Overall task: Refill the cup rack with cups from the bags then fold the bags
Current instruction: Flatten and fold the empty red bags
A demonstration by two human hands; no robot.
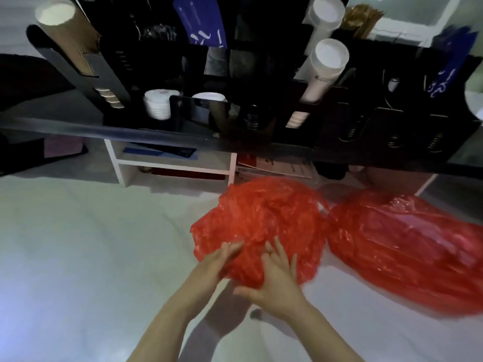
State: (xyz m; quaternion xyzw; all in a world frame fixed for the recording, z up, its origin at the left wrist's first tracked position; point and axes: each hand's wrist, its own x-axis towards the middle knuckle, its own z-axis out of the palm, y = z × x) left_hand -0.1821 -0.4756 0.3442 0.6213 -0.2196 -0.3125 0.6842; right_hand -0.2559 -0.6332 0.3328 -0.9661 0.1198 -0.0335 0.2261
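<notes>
A crumpled red plastic bag (pixel 264 223) lies on the white floor in front of me. My left hand (pixel 217 262) grips its near left edge with bent fingers. My right hand (pixel 274 278) presses on its near side with fingers spread, thumb under the edge. A second red bag (pixel 407 246) lies to the right, bulging and stretched out. Above stands the black cup rack (pixel 183 74) on a dark counter, holding a brown cup stack (pixel 70 40) at the left and two white cup stacks (pixel 324 64) at the right.
A short white cup stack (pixel 158 104) and white lids (pixel 209 96) sit low in the rack. Blue sachets (pixel 201 22) and wooden stirrers (pixel 360 19) stand in the top. Under the counter edge (pixel 130 130) is a white shelf unit (pixel 172 163) and some papers (pixel 277 165).
</notes>
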